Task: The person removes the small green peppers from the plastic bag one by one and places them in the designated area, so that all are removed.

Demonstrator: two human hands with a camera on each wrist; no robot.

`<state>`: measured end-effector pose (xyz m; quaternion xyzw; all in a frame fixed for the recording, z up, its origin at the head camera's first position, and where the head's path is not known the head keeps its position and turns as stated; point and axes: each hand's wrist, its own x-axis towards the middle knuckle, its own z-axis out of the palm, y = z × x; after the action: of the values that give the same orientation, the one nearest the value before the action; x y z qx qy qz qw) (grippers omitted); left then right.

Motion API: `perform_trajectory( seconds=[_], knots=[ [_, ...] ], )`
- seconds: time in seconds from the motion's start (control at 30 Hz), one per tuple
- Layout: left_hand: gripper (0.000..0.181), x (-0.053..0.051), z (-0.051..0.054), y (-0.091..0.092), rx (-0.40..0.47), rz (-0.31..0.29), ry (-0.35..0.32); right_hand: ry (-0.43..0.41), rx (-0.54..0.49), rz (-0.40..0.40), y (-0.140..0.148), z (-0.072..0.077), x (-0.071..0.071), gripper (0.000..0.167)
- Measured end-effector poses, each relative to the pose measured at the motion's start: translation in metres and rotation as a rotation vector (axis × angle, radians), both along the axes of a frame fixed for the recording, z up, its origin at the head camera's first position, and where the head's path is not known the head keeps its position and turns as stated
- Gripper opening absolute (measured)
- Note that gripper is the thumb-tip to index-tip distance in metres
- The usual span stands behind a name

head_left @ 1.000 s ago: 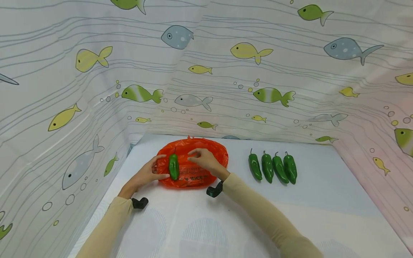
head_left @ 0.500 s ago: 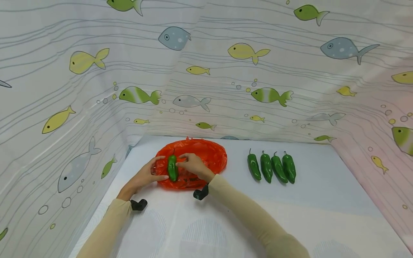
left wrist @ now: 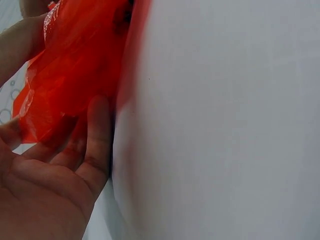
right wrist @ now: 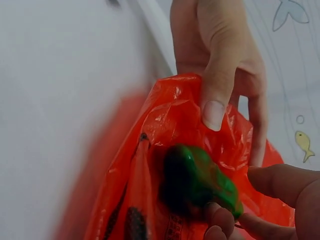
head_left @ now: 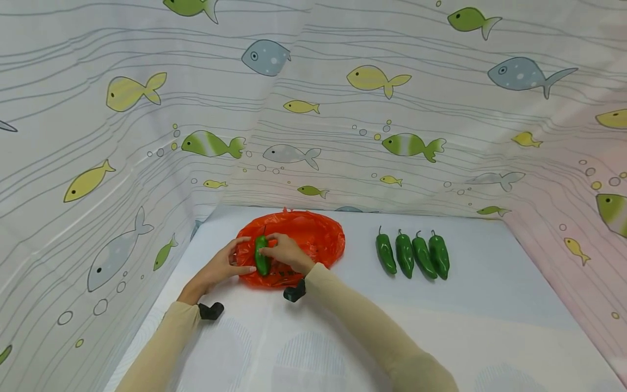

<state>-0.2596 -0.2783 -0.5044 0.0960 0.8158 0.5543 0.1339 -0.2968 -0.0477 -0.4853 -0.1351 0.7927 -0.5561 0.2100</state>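
A red plastic bag (head_left: 320, 231) lies spread with its mouth up on the table. My left hand (head_left: 220, 269) holds its left edge, with the thumb over the rim in the right wrist view and several fingers against the outside in the left wrist view. A glossy green chili pepper (head_left: 262, 262) is inside the bag's left part, stem pointing away. My right hand (head_left: 289, 253) reaches in from the right and grips this pepper near its stem end. Part of the pepper is dark and blurred in the right wrist view.
Several more green chili peppers (head_left: 413, 255) lie side by side on the white table (head_left: 343, 337), right of the bag. Fish-printed cloth walls (head_left: 313, 125) stand at the back and both sides. A dark wrist mount (head_left: 295, 292) sits on the right wrist.
My right hand has moved left, from above the bag's middle to the pepper, and now grips it. The left hand keeps its place on the bag.
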Motion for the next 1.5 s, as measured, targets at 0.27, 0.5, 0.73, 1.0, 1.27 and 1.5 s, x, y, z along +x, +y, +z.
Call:
perform_trajectory(
  seconds=[0.27, 0.5, 0.73, 1.0, 1.27, 1.5],
  knots=[
    [0.087, 0.002, 0.001, -0.002, 0.011, 0.006, 0.001, 0.021, 0.063, -0.049, -0.014, 0.002, -0.002, 0.057],
    [0.087, 0.000, -0.004, -0.004, 0.011, 0.004, 0.000, 0.022, 0.120, -0.106, -0.022, -0.003, -0.006, 0.058],
    [0.087, -0.002, -0.007, -0.001, 0.023, -0.006, 0.017, 0.013, 0.157, -0.128, -0.019, -0.010, -0.014, 0.060],
    [0.088, -0.002, -0.004, 0.001, 0.022, -0.002, 0.019, 0.011, 0.212, -0.133, -0.017, -0.007, -0.017, 0.061],
    [0.088, 0.000, -0.003, -0.001, 0.001, 0.004, 0.020, 0.022, 0.212, -0.154, -0.020, -0.008, -0.017, 0.053],
    [0.087, 0.001, -0.003, -0.001, -0.010, 0.007, 0.027, 0.045, 0.238, -0.148, -0.024, -0.010, -0.017, 0.057]
  ],
)
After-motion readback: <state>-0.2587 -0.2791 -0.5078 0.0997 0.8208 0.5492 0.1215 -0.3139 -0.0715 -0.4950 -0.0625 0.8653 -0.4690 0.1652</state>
